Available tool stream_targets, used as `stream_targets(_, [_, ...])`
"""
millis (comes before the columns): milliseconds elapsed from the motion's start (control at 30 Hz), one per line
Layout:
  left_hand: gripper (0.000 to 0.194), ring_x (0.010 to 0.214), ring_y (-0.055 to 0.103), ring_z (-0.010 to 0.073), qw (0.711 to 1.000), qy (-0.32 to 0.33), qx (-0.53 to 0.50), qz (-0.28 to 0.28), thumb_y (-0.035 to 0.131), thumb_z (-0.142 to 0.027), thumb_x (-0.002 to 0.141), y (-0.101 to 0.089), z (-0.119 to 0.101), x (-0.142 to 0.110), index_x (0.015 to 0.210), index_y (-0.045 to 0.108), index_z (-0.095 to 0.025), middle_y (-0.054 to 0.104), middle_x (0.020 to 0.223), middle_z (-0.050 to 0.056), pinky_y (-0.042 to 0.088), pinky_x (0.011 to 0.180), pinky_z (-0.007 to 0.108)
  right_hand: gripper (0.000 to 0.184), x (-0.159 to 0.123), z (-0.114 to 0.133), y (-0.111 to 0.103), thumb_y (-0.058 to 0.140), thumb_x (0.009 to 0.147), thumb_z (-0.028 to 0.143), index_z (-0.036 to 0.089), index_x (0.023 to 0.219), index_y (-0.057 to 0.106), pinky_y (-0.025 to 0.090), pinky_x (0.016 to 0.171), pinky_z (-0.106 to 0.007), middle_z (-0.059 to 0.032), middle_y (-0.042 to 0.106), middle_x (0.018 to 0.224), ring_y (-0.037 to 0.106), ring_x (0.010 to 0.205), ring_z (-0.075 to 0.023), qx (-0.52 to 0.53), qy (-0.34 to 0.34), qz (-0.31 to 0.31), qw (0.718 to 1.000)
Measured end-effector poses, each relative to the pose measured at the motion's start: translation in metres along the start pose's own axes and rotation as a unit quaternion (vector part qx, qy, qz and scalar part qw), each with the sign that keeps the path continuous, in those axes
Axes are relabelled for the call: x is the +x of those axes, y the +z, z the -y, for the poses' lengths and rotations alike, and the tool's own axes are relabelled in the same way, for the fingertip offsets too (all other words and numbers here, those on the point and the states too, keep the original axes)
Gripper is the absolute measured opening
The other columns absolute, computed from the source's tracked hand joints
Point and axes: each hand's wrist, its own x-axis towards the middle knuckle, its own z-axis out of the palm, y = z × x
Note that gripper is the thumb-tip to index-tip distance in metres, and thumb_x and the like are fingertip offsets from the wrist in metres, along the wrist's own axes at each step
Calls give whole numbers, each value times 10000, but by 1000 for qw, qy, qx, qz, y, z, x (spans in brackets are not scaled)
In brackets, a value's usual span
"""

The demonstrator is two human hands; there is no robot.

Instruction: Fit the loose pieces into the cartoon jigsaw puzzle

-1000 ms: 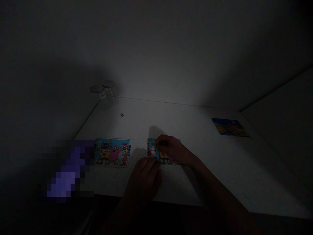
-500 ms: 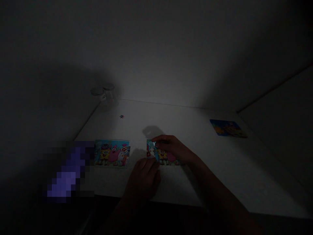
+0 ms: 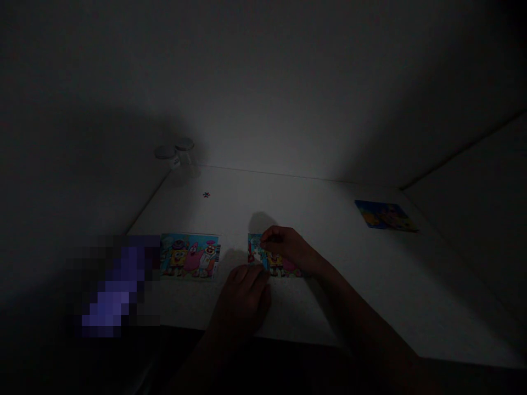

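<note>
A small jigsaw puzzle (image 3: 252, 257) with cartoon figures on a blue ground lies flat on the white table. Pale uncovered patches show in its left part. Over its upper left part, my right hand (image 3: 284, 245) has thumb and forefinger pinched on a puzzle piece, mostly hidden by the fingers. My left hand (image 3: 242, 293) rests at the lower left edge of the puzzle, its curled fingertips pressing on it. Left of the hands lies a picture card (image 3: 190, 257) with the same cartoon scene and a barcode at its right side.
One loose puzzle piece (image 3: 206, 195) lies toward the back left. Two lidded clear jars (image 3: 185, 156) stand in the back left corner. Another cartoon picture (image 3: 386, 216) lies at the right. Walls rise behind and beside the table (image 3: 313, 208). A blurred purple patch covers the left. Light is very dim.
My right fingertips have shifted slightly right, and the bright bit at them is now hidden. My left hand has stayed in place.
</note>
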Motion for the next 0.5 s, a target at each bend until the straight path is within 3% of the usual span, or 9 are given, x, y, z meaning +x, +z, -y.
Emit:
stream_targets(133, [233, 963, 604, 213, 1000, -3, 2, 0, 454, -153, 900, -1, 0, 0, 1056, 628, -151, 676, 1065, 85, 536, 872, 405, 103, 0, -2, 2, 644, 771, 247, 171, 836, 670, 449, 623, -259, -18, 653, 778, 566, 649, -126, -69, -16, 20, 997])
stream_targets(333, [230, 944, 607, 206, 1000, -3, 4, -13, 447, -173, 910, 1, 0, -1, 1049, 630, -155, 673, 1060, 89, 536, 854, 401, 86, -1, -2, 10, 614, 807, 181, 187, 854, 686, 462, 678, -268, -24, 682, 832, 611, 739, -147, -190, -51, -13, 980])
stream_targets(500, [220, 934, 607, 211, 1000, -4, 5, -11, 456, -164, 901, 1, 0, 0, 1040, 626, -151, 673, 1043, 81, 536, 845, 394, 94, -2, -4, 12, 608, 832, 176, 192, 886, 682, 472, 718, -285, -44, 686, 886, 628, 801, -167, -224, -81, -11, 971])
